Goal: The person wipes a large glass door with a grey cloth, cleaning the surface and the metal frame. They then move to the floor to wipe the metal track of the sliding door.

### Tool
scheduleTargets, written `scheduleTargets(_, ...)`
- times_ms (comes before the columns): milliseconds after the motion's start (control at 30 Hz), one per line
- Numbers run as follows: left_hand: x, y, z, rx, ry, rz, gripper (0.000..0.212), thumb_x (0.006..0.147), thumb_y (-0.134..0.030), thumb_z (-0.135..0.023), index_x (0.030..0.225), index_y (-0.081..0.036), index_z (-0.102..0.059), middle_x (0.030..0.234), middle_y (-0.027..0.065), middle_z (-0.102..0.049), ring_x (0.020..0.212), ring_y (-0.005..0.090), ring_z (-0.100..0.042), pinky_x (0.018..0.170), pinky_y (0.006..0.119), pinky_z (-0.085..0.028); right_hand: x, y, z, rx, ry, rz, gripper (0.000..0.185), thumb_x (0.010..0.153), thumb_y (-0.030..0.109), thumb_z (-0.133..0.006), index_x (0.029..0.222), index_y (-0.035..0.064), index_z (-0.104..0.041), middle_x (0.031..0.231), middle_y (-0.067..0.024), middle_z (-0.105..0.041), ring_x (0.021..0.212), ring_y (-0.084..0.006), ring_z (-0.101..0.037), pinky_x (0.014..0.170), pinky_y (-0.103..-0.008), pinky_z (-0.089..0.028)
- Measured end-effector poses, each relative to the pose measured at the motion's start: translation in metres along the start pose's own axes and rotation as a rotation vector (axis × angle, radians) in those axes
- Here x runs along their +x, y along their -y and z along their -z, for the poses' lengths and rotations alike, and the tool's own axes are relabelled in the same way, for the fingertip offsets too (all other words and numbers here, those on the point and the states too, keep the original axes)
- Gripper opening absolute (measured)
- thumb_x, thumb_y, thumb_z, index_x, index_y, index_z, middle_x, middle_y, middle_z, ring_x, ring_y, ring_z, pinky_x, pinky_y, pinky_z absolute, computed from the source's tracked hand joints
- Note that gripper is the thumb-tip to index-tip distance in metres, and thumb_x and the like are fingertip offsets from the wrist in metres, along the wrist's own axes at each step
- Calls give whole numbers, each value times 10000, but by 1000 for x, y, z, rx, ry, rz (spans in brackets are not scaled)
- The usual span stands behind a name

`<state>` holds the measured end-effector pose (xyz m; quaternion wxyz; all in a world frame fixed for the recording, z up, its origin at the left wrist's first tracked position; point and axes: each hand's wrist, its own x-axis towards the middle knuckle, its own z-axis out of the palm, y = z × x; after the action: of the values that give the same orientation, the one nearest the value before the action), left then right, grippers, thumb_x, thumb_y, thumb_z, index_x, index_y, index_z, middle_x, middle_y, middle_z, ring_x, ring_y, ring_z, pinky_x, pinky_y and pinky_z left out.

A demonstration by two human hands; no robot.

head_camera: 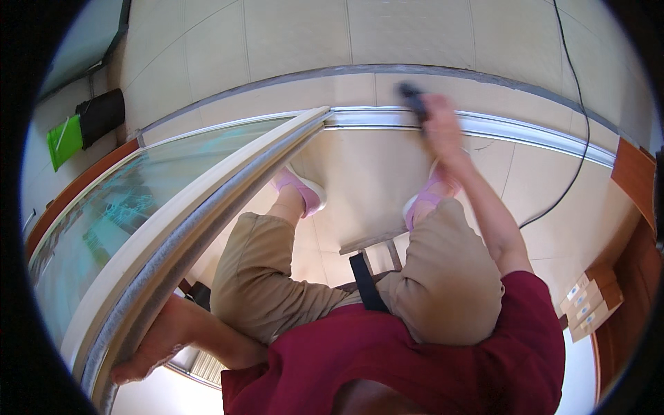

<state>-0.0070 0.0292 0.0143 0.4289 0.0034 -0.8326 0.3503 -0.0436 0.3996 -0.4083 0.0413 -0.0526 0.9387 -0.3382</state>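
My right hand (442, 127) holds a dark handheld object (413, 98), blurred by motion, perhaps a brush. It is over the silvery metal sliding-door track (508, 132) that runs across the floor. At lower left my left hand (163, 334) grips the edge of a sliding glass door (207, 207), its fingers partly hidden by the frame. Grey pile weatherstrip (171, 236) runs along that door edge. The door's foot meets the track left of my right hand. Turquoise marks show on the glass pane (124, 207).
Below me stands a low wooden stool (373, 241) with a black strap (368, 282). A black cable (578, 98) crosses the track at right. Small cardboard boxes (591, 306) are at lower right. Green (66, 141) and black (101, 116) containers stand at upper left.
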Motion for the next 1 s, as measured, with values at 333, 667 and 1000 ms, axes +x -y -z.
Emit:
scheduleTargets(333,-8,20,-20,-542,-124,450,731,946,-710,-283,1323,-84,-299,1045,74,-439,954,57,-654,701,434,-654,15,40,-26,-116,109,390,253,787,74,-633,1036,113,-649,1137,-78,-613,1054,-260,-613,818,-395,-508)
scheduleTargets(667,10,-9,-13,-224,-63,89,758,975,-697,-255,1360,-47,-199,1101,153,-401,1066,124,-571,734,371,-637,-91,-208,148,-383,-340,-827,462,805,170,-641,1267,165,-652,1238,-155,-585,1106,-357,-605,938,-473,-508)
scheduleTargets(1000,20,-51,-9,-612,-88,563,798,932,-724,-352,1405,-99,-199,1238,157,-333,1296,240,-389,918,520,-549,-28,-25,44,-119,32,145,386,799,16,-590,1145,169,-666,1142,-126,-628,1028,-342,-627,852,-446,-526)
